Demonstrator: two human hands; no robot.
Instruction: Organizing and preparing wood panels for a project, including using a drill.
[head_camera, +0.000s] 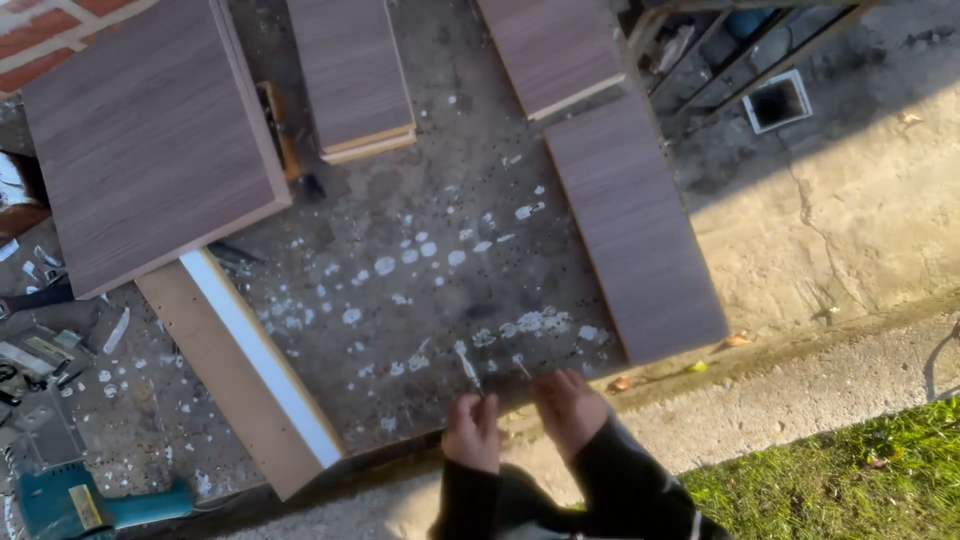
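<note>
My left hand (472, 430) is closed around a thin metal tool, a small screwdriver or bit (468, 368), whose tip points up over the stained work surface (420, 300). Close beside it, my right hand (568, 405) pinches a small screw-like piece (521, 365) between its fingers. Both hands sit at the near edge of the surface, in dark sleeves. A long wood-grain panel (630, 230) lies just beyond my right hand.
More wood-grain panels lie at the left (150, 140) and top (350, 70), (555, 45). A plain board with a white edge (250, 360) runs diagonally. A teal power drill (80, 500) and small tools lie at the lower left. Concrete and grass (850, 480) are to the right.
</note>
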